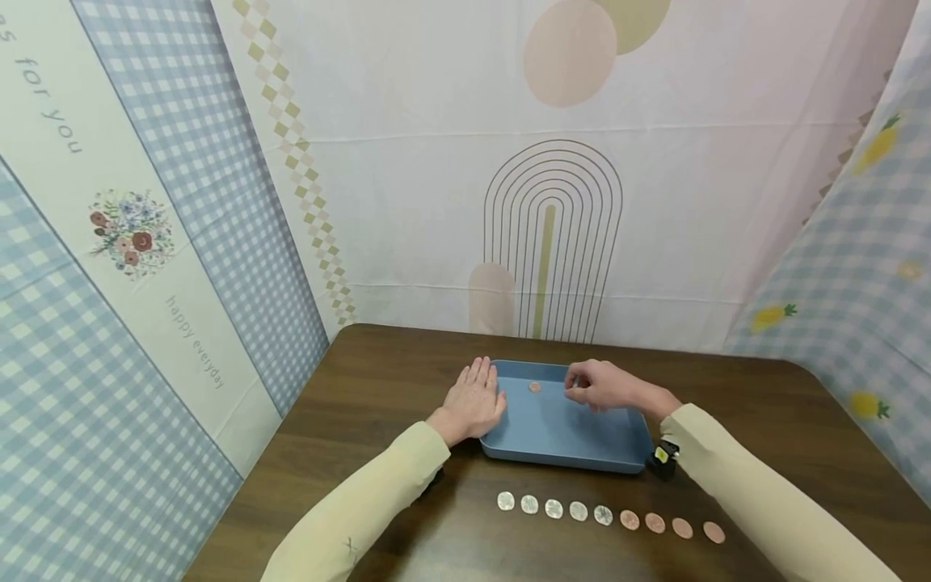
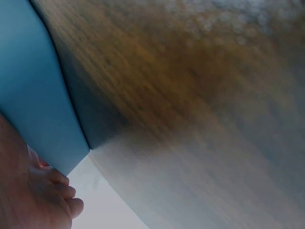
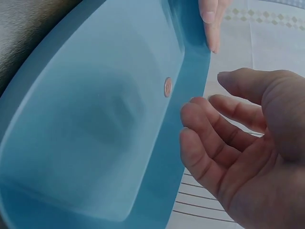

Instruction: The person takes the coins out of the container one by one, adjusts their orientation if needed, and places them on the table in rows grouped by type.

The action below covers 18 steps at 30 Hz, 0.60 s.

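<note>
Hands (image 1: 534, 396) at blue tray (image 1: 567, 440), coin (image 1: 534, 387) inside

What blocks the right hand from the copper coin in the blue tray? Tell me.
Nothing visible. The right hand hovers empty over the blue plastic tray, with bare tray floor between its fingers and the small copper coin.

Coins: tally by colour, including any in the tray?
Silver round coins in the row on the dark wooden table: 5
Copper round coins in that row: 4
Copper round coin in the blue plastic tray: 1
Total: 10
</note>
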### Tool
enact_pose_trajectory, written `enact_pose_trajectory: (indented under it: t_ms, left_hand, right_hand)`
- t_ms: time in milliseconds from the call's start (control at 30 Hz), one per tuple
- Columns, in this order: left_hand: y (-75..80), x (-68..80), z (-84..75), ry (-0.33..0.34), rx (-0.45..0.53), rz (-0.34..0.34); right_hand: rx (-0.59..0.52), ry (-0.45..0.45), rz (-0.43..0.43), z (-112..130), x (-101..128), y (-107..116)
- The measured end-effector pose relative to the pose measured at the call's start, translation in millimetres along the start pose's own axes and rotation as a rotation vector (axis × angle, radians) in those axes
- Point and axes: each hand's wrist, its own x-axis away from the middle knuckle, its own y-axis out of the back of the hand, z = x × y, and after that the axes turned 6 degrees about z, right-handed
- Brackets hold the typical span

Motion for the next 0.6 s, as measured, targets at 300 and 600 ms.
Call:
enact_pose_trajectory:
  t_ms: [300,600]
  left_hand:
    - [0.5,3.6,1.5,-0.009,-0.016,-0.014]
    - [-0.7,4.5,2.1,-0.015,-0.007,-0.016]
  right_hand:
    - [-0.016,-0.028,-0.02,2.5,-21.4,-8.7]
    - [-0.018,-0.12,-0.038,-0.5,-46.9,-20.2]
